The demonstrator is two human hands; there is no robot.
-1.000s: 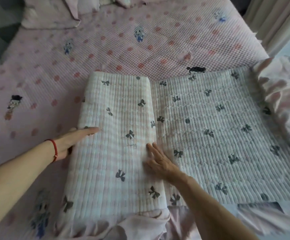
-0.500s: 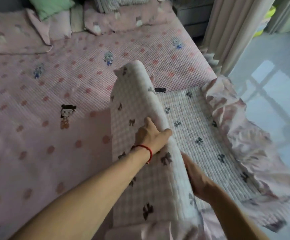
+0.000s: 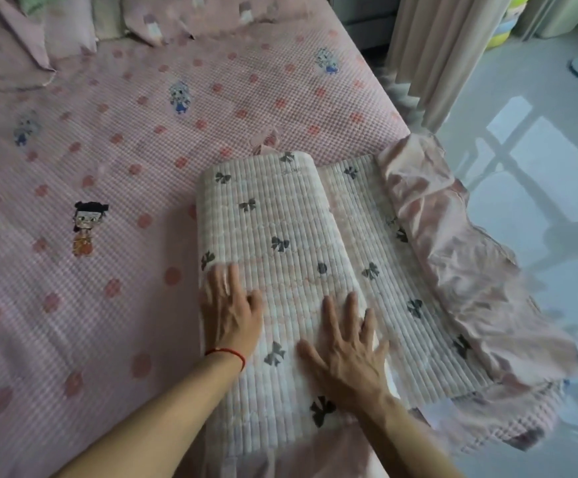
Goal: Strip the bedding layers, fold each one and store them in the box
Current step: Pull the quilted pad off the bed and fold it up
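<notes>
A white quilted pad with dark bow prints [image 3: 273,222] lies folded into a thick narrow stack near the bed's right edge. A thinner single layer of it [image 3: 394,270] still shows to the right, ending in a pink ruffled skirt [image 3: 453,257]. My left hand [image 3: 230,312], with a red string at the wrist, presses flat on the stack's left side. Flat beside it, my right hand [image 3: 346,343] presses with fingers spread on the stack's right side. Underneath lies the pink checked bed sheet [image 3: 108,167] with cartoon figures.
Pillows [image 3: 73,32] in pink cases are piled at the head of the bed. A beige curtain [image 3: 432,53] hangs past the right edge, beside a shiny tiled floor [image 3: 539,174]. No box is in view.
The folded part that my left hand held raised has been turned over to the right and laid down. Both hands now press flat on the narrower stack.
</notes>
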